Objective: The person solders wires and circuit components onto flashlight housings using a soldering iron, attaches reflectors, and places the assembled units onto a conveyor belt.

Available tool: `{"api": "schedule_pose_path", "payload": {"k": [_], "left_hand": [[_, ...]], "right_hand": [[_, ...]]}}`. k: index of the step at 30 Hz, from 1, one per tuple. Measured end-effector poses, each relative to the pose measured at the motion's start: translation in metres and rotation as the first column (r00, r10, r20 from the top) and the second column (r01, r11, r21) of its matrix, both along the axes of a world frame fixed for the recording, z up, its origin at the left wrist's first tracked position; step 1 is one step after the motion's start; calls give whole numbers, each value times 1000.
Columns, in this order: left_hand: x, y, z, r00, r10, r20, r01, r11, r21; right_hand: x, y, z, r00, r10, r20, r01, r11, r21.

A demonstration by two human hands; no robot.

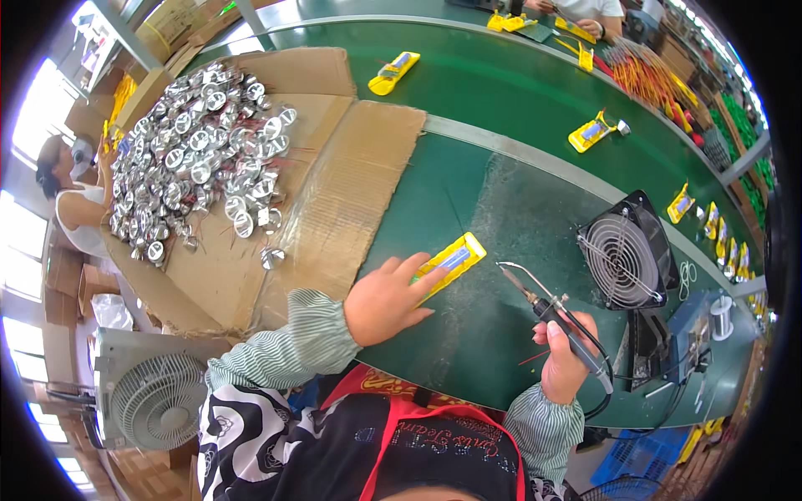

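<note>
While the left hand (386, 299) presses spread fingers on a flat yellow rectangular holder (449, 262) lying on the green work mat (468, 334), the right hand (565, 357), right of the holder, clamps a black-handled soldering iron (547, 311). A flattened brown cardboard sheet (334, 200) heaped with shiny silver metal caps (196, 154) lies left of the holder.

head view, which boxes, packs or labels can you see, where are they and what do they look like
Flattened cardboard: brown sheets, left of bench, under silver parts.
Cardboard boxes: brown, far upper left.
Yellow holder: flat rectangle with a pale strip, under left hand.
Blue crate: lower right.
</note>
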State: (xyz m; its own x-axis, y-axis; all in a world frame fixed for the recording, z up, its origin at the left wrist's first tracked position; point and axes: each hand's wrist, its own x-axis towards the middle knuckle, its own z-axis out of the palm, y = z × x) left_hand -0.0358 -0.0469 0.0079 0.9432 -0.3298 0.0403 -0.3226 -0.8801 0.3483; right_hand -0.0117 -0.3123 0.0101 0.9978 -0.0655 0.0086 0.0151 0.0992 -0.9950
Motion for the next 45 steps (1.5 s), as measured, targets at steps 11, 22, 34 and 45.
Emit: {"api": "schedule_pose_path", "payload": {"k": [11,22,34,45], "left_hand": [[113,206,-8,816,373,441,-568,660,492],[105,173,20,824,523,217,-485,850,-205],[-6,31,10,982,183,-48,-189,960,-208],[-12,26,-14,977,191,-90,-210,910,-357]], "right_hand": [[-14,12,5,994,94,-60,-95,995,-4],[-12,11,1,980,176,-94,-178,984,-12],[-14,21,-5,937,345,-57,-349,933,-87],[-10,43,-13,908,404,-112,-412,909,-62]]}}
